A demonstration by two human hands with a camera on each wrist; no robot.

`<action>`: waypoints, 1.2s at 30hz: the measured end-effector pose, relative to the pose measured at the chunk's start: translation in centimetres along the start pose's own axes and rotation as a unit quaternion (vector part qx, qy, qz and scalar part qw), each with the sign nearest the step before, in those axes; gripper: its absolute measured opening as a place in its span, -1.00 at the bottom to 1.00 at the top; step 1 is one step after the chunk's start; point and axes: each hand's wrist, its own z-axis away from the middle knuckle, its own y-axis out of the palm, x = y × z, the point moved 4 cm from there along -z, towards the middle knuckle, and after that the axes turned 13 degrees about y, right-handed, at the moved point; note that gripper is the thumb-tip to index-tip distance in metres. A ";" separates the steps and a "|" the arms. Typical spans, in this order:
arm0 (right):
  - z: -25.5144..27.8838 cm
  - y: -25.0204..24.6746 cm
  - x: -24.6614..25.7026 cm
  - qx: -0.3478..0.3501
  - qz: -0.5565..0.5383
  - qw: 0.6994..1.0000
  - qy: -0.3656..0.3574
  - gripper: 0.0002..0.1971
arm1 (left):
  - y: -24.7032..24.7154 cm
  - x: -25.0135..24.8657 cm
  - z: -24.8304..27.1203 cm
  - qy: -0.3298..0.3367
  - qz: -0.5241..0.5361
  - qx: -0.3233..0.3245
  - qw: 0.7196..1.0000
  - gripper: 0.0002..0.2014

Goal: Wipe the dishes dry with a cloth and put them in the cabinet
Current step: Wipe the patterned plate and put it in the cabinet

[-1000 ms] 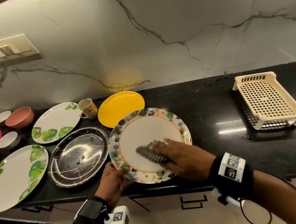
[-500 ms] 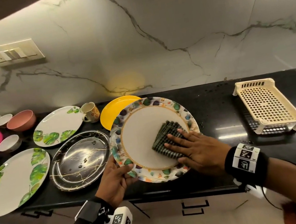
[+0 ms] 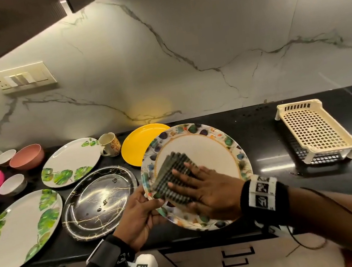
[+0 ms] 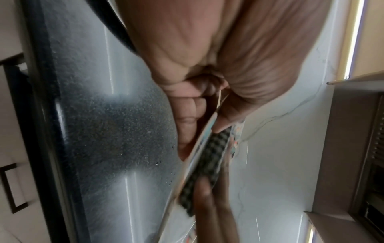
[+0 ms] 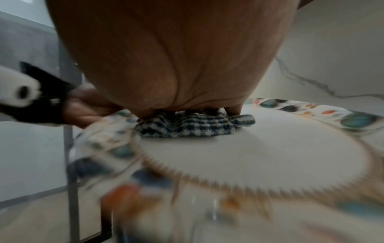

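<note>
A white plate with a colourful leaf-pattern rim [image 3: 209, 148] [image 5: 259, 156] is held tilted above the black counter [image 3: 264, 142]. My left hand [image 3: 141, 212] [image 4: 199, 105] pinches its left rim, thumb on top and fingers underneath. My right hand [image 3: 204, 186] lies flat with straight fingers on a folded dark checked cloth [image 3: 172, 175] [image 5: 187, 126] [image 4: 207, 164], pressing it onto the plate's left part. The palm hides most of the cloth in the right wrist view.
On the counter to the left lie a yellow plate [image 3: 138, 146], a patterned mug [image 3: 109, 143], a black marbled plate [image 3: 97, 198], two green-leaf plates [image 3: 69, 162] [image 3: 13, 233] and several small bowls [image 3: 26, 157]. A cream plastic rack [image 3: 317, 129] stands at the right. Cabinet doors [image 3: 236, 260] lie below.
The plate has been lifted and tilted up off the counter. My right hand and the cloth have slid from the plate's lower middle to its left side.
</note>
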 end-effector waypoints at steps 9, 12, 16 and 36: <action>4.6 3.5 -6.2 0.029 0.051 0.997 0.039 -0.37 | -1.1 0.0 0.6 -0.017 -0.015 0.000 1.000 -0.45; 3.0 2.5 -8.9 0.002 0.031 0.994 0.108 -0.33 | -0.5 -0.5 0.3 -0.021 -0.023 0.027 0.999 -0.41; 0.2 0.2 -9.6 -0.023 -0.024 0.985 0.167 -0.30 | 0.1 -0.8 0.3 -0.030 -0.030 0.067 0.997 -0.38; 0.7 -0.9 0.5 -0.009 0.037 0.999 -0.035 -0.37 | -0.9 -1.0 -1.8 -0.023 0.001 0.070 0.997 -0.19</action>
